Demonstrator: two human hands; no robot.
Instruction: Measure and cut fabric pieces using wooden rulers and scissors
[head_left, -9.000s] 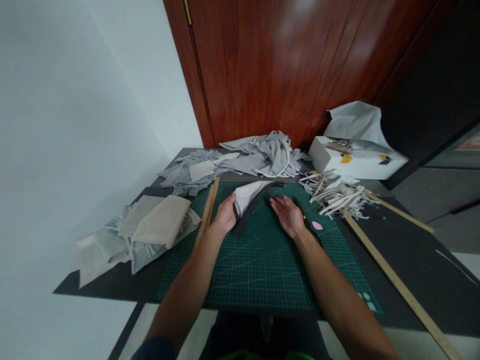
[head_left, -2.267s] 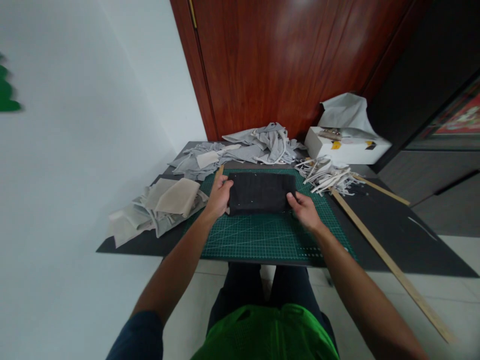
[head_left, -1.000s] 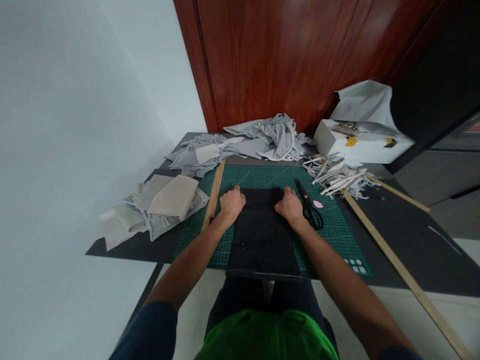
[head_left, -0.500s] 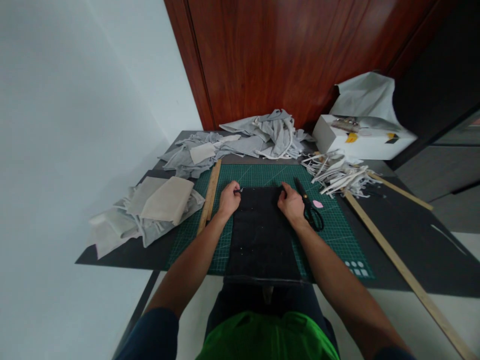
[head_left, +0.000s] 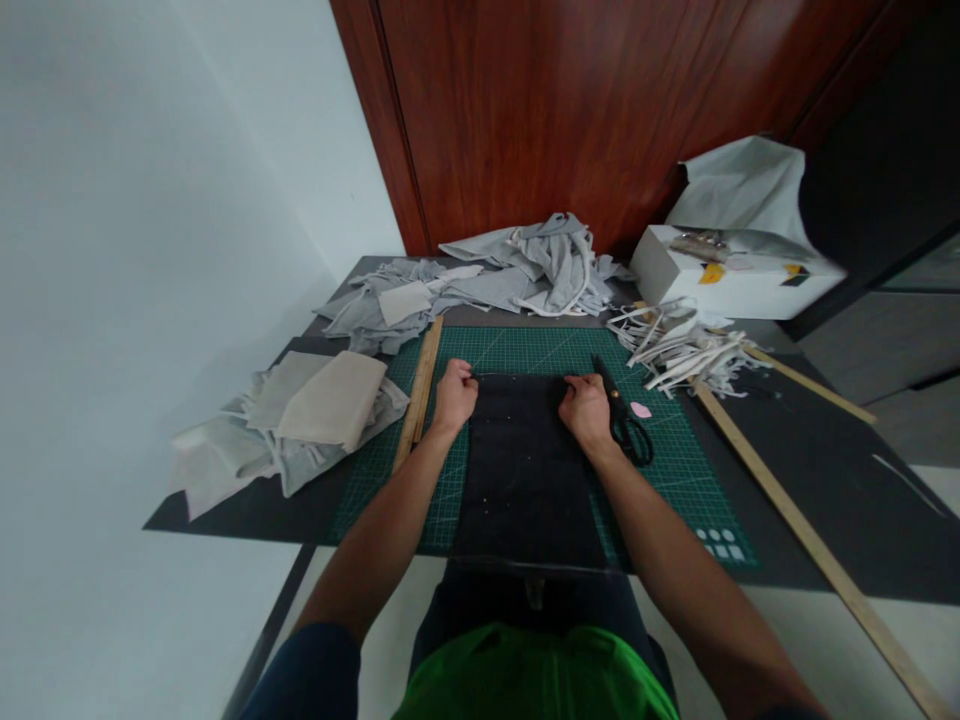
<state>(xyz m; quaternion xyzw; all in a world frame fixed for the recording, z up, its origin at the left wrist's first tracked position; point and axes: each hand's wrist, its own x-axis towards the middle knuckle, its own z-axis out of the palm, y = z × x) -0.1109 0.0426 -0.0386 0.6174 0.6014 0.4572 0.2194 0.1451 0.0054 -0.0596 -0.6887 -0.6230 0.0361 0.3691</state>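
Clearly, both hands are on the black cloth point(head_left: 529, 470), which lies spread over the middle of the green mat point(head_left: 510, 347), its near edge at the front of the table point(head_left: 832, 475). The left hand point(head_left: 454, 397) pinches the far left corner; the right hand point(head_left: 586, 409) grips the far right corner with curled fingers, though its fingertips are too dark to make out well. A few pale specks dot the cloth.

Just beside the right hand lie the scissors point(head_left: 631, 436), blades pointing away from the person, and a pink scrap point(head_left: 641, 410) just right of them. A wooden strip point(head_left: 424, 385) lies left of the left hand, along the mat. Beige cloth point(head_left: 334, 400) tops a pile at the left; grey cloth point(head_left: 555, 265) is heaped at the back. White strips point(head_left: 686, 345) lie tangled in front of the white box point(head_left: 739, 285) at the right.
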